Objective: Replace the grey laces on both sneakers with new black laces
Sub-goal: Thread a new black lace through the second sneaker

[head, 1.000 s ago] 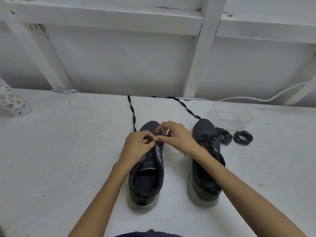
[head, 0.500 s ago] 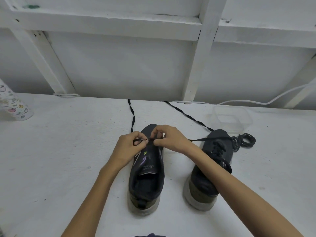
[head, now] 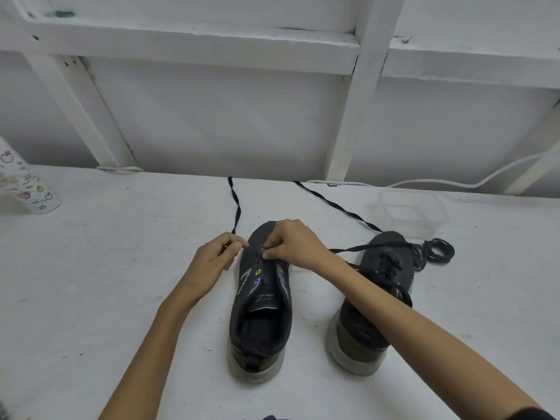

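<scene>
Two hands, slightly apart: left hand point(head: 216, 259) pinches a flat black lace point(head: 236, 207) beside the toe of the unlaced dark grey fabric sneaker point(head: 261, 316), right hand point(head: 295, 244) pinches it at the front eyelets. Sneaker stands on white counter point(head: 121, 268).

The unlaced dark sneaker point(head: 261, 301) stands beside the laced sneaker point(head: 382, 278), a black lace point(head: 237, 207) trailing out from its toe end.
</scene>
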